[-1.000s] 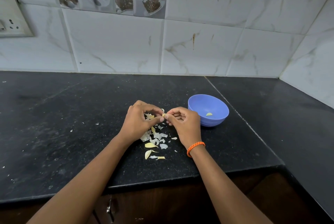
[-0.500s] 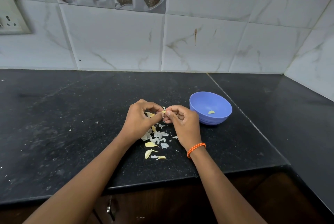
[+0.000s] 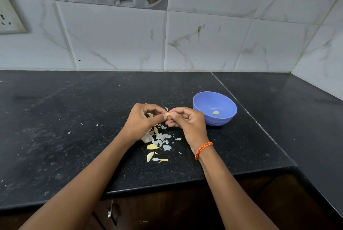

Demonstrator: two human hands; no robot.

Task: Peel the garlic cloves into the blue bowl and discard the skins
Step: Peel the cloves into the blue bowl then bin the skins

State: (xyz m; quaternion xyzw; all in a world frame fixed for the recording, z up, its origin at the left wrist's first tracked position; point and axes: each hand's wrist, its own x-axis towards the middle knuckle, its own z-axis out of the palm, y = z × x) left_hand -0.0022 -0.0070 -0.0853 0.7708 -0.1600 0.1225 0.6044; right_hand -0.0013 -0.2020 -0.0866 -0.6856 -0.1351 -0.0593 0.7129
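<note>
Black counter [image 3: 74,118] takes up most of the view, and the blue bowl [image 3: 215,108] sits just right of the hands with one peeled clove [image 3: 215,112] already lying in it. A pile of skins [image 3: 157,140] is spread on the counter under and just in front of the hands, not cleared yet.

Left hand [image 3: 143,122] and right hand [image 3: 187,122] are both curled, each pinching one end of a small garlic clove [image 3: 167,114] held above the pile. Its long axis looks roughly left to right between the fingertips, but I can't tell which end is the tip.

My guess at what could go wrong: it's tiny and probably slick, so a hard pull could pop it down into the skins, or bits of skin could ride along into the bowl.
</note>
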